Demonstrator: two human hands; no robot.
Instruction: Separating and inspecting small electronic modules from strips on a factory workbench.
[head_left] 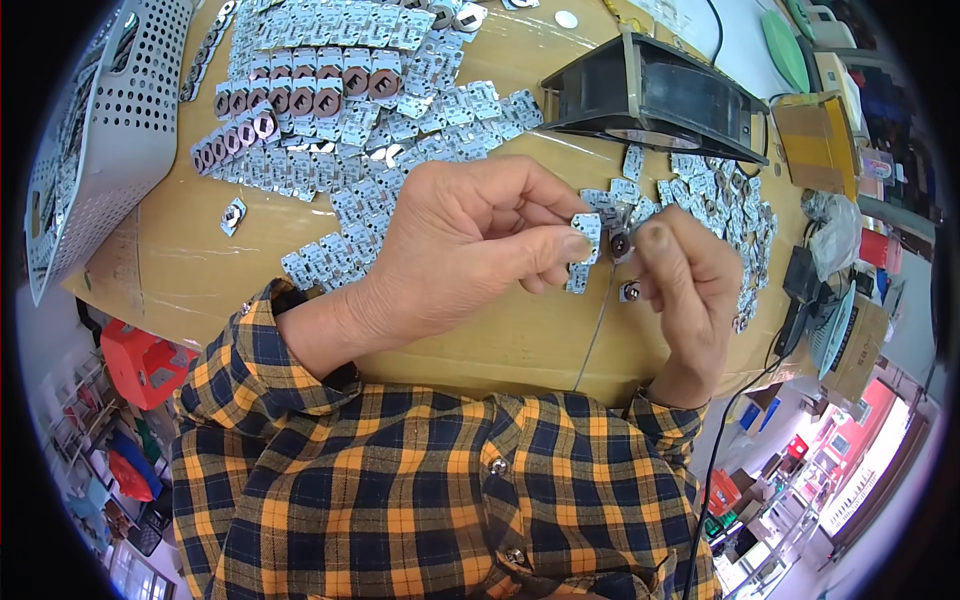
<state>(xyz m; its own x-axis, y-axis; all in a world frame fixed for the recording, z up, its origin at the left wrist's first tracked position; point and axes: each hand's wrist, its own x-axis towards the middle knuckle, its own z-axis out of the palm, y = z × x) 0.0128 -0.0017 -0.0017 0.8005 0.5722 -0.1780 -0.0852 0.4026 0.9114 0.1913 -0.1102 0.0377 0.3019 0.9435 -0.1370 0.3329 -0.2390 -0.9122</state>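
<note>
I see the left hand (470, 240) curled, thumb and forefinger pinching a small white stamped plate (587, 232) above the wooden table (180, 270). The right hand (685, 290) has its fingertips pressed together on a round dark button part (620, 244), touching that plate (a second one (629, 291) sits lower in the fingers). Heaps of loose plates (380, 150) lie beyond, beside a black fan (650, 95).

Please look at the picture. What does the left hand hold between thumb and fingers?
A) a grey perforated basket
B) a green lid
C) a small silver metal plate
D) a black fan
C: the left hand pinches a small silver metal plate by its edge, close to the right hand, above the brown table.
</note>
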